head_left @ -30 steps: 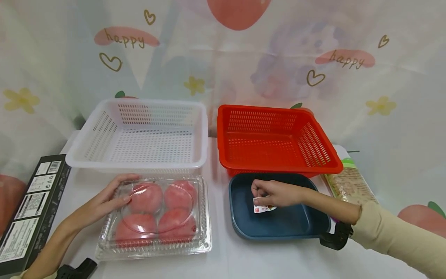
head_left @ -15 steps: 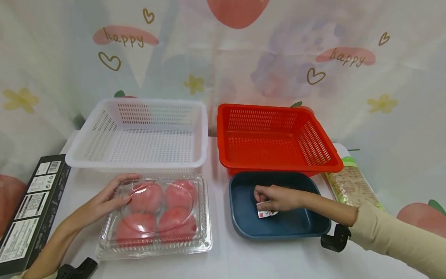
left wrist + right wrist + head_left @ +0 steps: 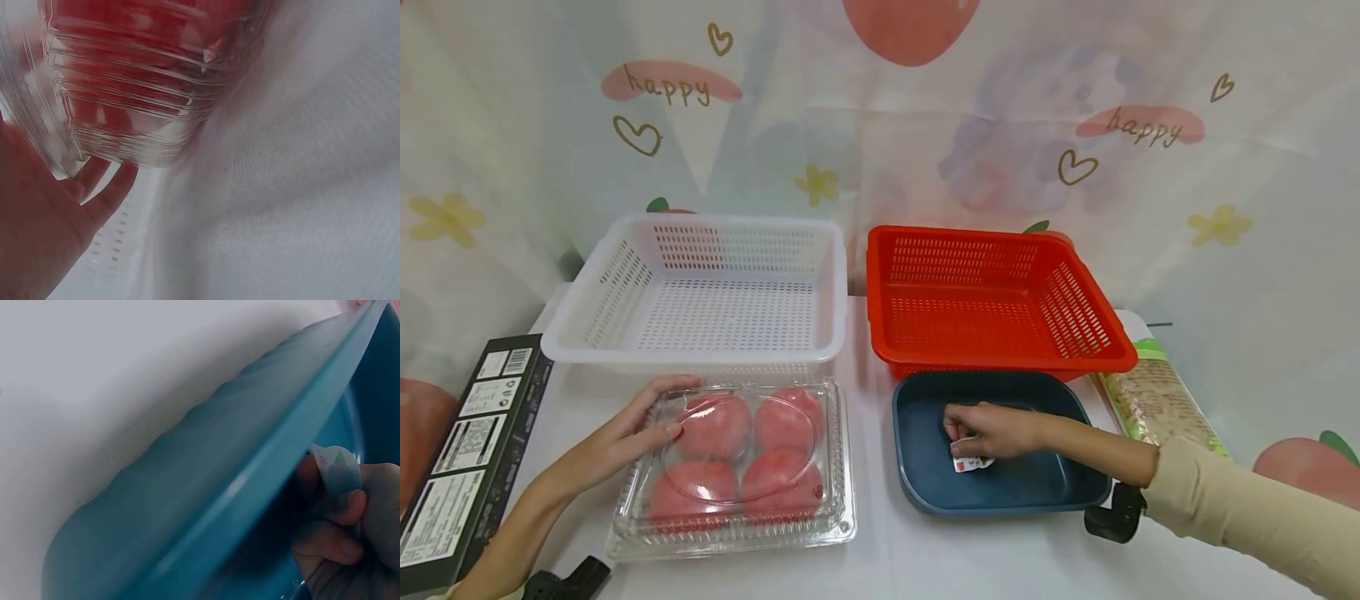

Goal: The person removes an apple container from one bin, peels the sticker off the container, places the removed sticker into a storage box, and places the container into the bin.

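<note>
A clear plastic clamshell box (image 3: 842, 500) with several round red fruits (image 3: 715, 425) under its lid lies at the left front. My left hand (image 3: 625, 433) grips its left side, thumb on the lid; in the left wrist view the fingers (image 3: 112, 190) reach round behind the lid's rim. My right hand (image 3: 992, 431) is over the dark blue plastic basin (image 3: 1045, 492), pinching a small white sticker-like piece with red print (image 3: 972, 464). The right wrist view shows this white piece (image 3: 340, 470) between thumb and curled fingers, partly hidden by them.
Behind the box stands a white slotted basket (image 3: 722, 312); a red one (image 3: 962, 321) stands behind the basin. A black box with labels (image 3: 482, 442) lies at the left edge. A clear bag with a green top (image 3: 1157, 396) lies at the right, partly behind the right arm.
My right hand has moved slightly towards me inside the basin, with the white piece still pinched. My left hand and the clamshell box stay where they were.
</note>
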`<control>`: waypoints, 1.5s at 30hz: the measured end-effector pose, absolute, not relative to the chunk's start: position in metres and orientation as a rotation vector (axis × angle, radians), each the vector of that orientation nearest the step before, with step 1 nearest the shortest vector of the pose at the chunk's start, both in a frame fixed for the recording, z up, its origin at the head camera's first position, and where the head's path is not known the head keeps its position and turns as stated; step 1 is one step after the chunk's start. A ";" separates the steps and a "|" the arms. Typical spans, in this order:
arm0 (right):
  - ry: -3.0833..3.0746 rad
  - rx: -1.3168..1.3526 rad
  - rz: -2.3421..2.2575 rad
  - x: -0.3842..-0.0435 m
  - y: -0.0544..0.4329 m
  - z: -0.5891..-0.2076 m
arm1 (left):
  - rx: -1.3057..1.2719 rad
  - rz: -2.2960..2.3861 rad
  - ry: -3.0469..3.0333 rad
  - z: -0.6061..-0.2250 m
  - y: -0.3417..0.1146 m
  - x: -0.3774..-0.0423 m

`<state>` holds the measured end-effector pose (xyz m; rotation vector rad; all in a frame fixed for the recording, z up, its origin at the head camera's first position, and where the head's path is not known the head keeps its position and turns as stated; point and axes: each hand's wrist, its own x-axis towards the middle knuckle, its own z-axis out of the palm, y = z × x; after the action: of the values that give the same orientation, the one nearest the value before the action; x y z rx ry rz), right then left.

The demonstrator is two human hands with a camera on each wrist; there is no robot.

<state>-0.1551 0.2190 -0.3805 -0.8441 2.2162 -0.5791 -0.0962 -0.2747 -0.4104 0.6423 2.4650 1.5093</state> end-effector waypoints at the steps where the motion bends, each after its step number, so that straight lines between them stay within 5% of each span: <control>1: 2.218 -0.843 -0.576 -0.155 0.218 -0.380 | 0.641 1.510 2.465 -0.410 -0.275 -0.096; 45: 2.560 -0.834 -0.243 -0.131 0.194 -0.371 | 0.611 1.524 2.450 -0.409 -0.274 -0.095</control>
<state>-0.1307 0.1944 -0.3708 -0.8336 2.5602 -0.2431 -0.0953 -0.2739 -0.4093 0.6109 2.4495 1.5240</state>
